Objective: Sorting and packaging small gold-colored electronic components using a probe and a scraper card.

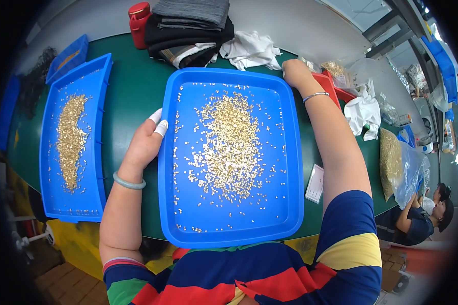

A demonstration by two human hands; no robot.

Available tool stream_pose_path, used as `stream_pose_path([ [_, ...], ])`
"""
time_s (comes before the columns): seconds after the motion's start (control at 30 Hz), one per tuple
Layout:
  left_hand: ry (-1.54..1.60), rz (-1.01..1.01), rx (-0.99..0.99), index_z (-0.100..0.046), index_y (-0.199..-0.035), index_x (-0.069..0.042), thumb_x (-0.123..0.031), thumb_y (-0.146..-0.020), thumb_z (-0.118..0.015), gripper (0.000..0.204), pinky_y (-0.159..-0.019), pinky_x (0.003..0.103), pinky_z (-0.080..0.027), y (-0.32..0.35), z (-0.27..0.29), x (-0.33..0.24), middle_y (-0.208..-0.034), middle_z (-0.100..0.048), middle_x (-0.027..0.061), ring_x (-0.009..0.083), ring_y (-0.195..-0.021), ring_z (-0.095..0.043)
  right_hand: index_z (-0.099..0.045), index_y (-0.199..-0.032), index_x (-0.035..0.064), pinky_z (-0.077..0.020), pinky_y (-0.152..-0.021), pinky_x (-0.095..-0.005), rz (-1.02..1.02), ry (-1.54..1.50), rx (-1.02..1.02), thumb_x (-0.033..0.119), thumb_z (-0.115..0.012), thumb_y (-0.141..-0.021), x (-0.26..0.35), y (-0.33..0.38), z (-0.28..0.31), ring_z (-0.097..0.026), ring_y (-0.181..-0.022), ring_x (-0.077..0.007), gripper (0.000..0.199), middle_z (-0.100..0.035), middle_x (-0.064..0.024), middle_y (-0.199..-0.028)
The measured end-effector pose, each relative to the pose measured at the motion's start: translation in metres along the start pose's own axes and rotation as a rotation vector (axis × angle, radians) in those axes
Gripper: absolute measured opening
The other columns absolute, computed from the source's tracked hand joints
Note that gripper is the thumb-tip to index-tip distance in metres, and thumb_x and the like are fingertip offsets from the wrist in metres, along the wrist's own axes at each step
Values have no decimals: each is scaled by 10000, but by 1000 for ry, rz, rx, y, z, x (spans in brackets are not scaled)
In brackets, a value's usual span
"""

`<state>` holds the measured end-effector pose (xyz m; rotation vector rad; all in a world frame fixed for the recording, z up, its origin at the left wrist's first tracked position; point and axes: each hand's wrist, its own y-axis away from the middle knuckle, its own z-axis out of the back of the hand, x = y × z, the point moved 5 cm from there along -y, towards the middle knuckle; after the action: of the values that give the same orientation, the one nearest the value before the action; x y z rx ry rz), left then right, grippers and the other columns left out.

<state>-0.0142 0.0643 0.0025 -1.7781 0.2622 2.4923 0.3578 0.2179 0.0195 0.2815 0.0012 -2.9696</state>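
A large blue tray point(193, 221) lies in front of me, its near edge reaching past the green table's edge. Small gold-coloured metal pieces point(231, 145) are heaped down its middle, with others scattered toward the walls. My left hand point(146, 140) grips the tray's left wall; white covers sit on two of its fingertips. Stretched to the far right corner, my right hand point(296, 73) is closed against the tray's rim, most of its fingers hidden. A second blue tray point(94, 152), with a strip of similar gold pieces point(70, 142), lies to the left.
Folded dark cloths point(188, 30), a red canister point(139, 25) and a white cloth point(250, 50) stand at the back. Right of the tray are a red bin point(328, 86), a white cloth point(364, 113), a small white card point(315, 183) and a filled clear bag point(390, 160). Another person point(409, 218) is farther right.
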Motion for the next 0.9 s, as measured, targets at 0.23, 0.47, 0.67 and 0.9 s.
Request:
stream_pose_path([
  [0.23, -8, -23, -5, -435, -1237, 34, -155, -899, -431, 387, -872, 286, -414, 6, -2, 17, -1103, -580, 154, 213, -1014, -548, -609, -769, 24, -474, -698, -413, -83, -236, -166, 210, -578, -688, 2, 30, 21, -600, -751, -353, 205, -619, -194, -781],
  [0.47, -83, -1, -21, -436, -1235, 41, -181, -890, -450, 411, -889, 290, -405, 7, -4, 10, -1126, -568, 169, 224, -1035, -541, -647, -858, 19, -474, -674, -365, 241, -478, 131, 170, -584, -738, 89, 135, 69, -610, -742, -301, 203, -634, -161, -781],
  [0.67, -76, 53, 3, -398, -1264, 53, -207, -880, -482, 472, -887, 288, -407, 9, -11, -7, -1151, -547, 197, 246, -1052, -535, -578, -1090, 45, -438, -582, -326, -194, -501, -189, 122, -570, -798, 63, 252, 75, -560, -602, -217, 303, -600, -130, -712],
  [0.9, -163, -15, 3, -334, -1299, 69, -223, -870, -510, 548, -890, 295, -408, 11, -19, -9, -1184, -517, 216, 242, -1063, -526, -578, -1084, 21, -444, -559, -354, -437, -759, -153, 168, -610, -766, 43, 352, 28, -562, -572, -257, 351, -570, -103, -655],
])
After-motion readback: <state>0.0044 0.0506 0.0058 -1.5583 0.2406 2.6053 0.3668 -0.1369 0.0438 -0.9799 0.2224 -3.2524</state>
